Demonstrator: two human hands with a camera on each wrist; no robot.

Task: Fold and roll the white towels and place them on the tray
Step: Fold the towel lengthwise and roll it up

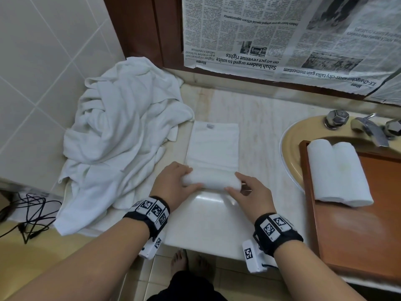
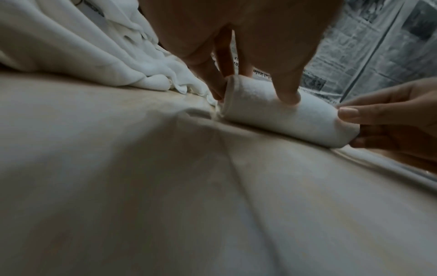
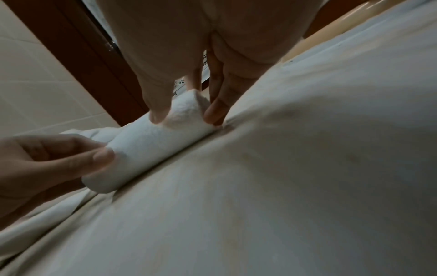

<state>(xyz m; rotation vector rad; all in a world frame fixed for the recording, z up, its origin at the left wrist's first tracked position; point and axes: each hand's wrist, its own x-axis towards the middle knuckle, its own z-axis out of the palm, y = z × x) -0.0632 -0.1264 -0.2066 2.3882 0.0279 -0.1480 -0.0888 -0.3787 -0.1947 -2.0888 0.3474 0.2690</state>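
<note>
Both hands (image 1: 173, 183) pinch the half-rolled towel's (image 1: 211, 181) ends.

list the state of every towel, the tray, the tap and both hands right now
towel on counter: folded flat, near end partly rolled
rolled towels: two, finished, side by side on the tray
towel pile: crumpled, unfolded
tray: resting over the sink, mostly bare
tap: no water visible
left hand: gripping the roll's left end
right hand: gripping the roll's right end
</note>
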